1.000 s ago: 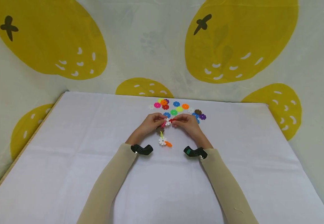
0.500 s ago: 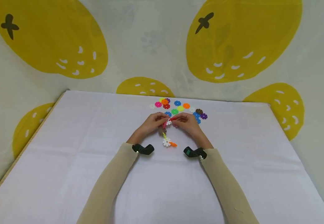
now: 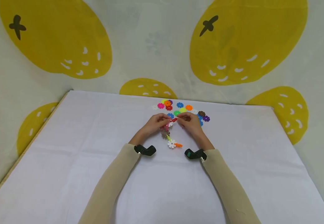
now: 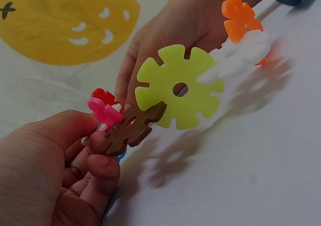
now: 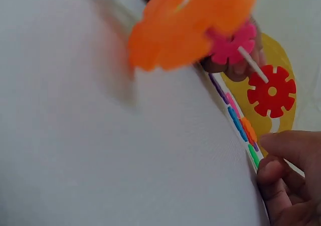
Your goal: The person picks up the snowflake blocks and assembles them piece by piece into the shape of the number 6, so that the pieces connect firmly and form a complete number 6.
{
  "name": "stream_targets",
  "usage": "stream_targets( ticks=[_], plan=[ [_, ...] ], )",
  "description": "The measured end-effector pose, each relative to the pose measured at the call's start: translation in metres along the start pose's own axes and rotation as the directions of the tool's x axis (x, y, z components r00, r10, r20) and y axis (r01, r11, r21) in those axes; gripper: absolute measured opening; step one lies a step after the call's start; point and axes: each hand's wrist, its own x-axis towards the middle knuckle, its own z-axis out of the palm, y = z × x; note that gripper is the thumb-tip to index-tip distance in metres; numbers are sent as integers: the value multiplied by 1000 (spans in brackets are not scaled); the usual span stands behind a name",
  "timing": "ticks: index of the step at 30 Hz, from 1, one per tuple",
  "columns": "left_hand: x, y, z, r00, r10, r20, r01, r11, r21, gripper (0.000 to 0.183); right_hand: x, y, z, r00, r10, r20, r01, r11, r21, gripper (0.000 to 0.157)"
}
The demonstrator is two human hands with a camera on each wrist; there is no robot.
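Observation:
Slotted plastic flower discs are joined edge to edge in a chain. It runs from an orange disc [image 4: 239,24] through a white one [image 4: 253,44], a yellow-green one [image 4: 160,80] and a brown one [image 4: 125,138] to a pink disc [image 5: 234,47]. Beyond the pink, a white disc seen edge-on links to a red disc [image 5: 285,91] at the end. My left hand [image 3: 157,123] pinches the chain near the pink and white discs, fingertips partly hidden. My right hand [image 3: 189,122] hovers beside the red disc, its fingertips just apart from it and holding nothing.
Loose discs lie at the table's back edge, among them a pink [image 3: 160,106], an orange [image 3: 189,107], a blue [image 3: 180,105] and a purple one [image 3: 206,118]. A white cloth [image 3: 94,130] covers the table. Behind it hangs a fruit-print curtain [image 3: 147,62].
The right fingers have let go of the red disc and drawn slightly right. The red disc stays joined to the chain, whose hanging orange end has swung a little rightward.

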Motion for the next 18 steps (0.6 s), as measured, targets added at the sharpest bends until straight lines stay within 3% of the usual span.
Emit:
stream_targets(
  ticks=[9, 18],
  plan=[
    [-2, 1, 0, 1000, 13, 2, -13, 998, 54, 29, 15, 2, 0, 995, -98, 14, 99, 986, -135, 30],
    [-1, 1, 1, 1000, -22, -8, 23, 997, 74, 30, 23, -3, -2, 994, -55, 99, 77, 970, -231, 44]
  ],
)
